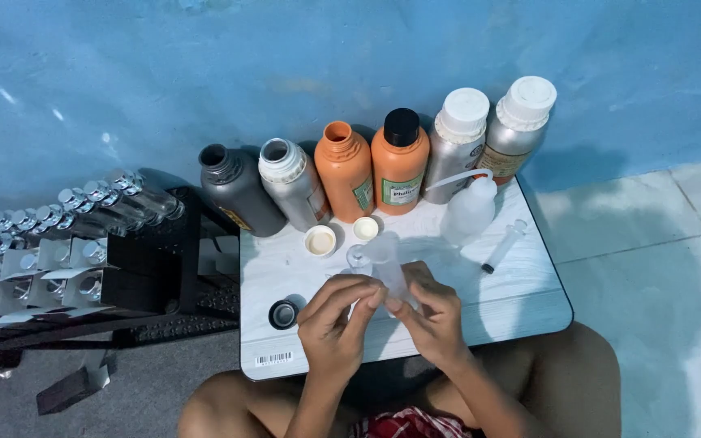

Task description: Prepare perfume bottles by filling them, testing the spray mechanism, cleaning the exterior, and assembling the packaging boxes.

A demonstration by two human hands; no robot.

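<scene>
A small clear vial (389, 272) is held just below the middle of the frame, above the near part of a white tabletop (521, 296). It is pinched between the fingertips of the left hand (334, 324) and those of the right hand (436, 320), both sets of fingers curled narrowly round it; its lower end is hidden by them. Just above the hands, a small clear cap (357, 258) lies on the tabletop, with two cream caps (320, 240) beyond it and a black cap (283, 314) at lower left of the board. A squeeze bottle (470, 209) with a bent spout stands right of centre, and a syringe (503, 246) lies beside it. Along the blue wall (123, 81) a row of six bottles (399, 170) is lined up: grey, silver, two orange, two silver with white lids. At the left edge, a rack of chrome-capped vials (83, 211) is seen. The person's bare knees show at the bottom.
</scene>
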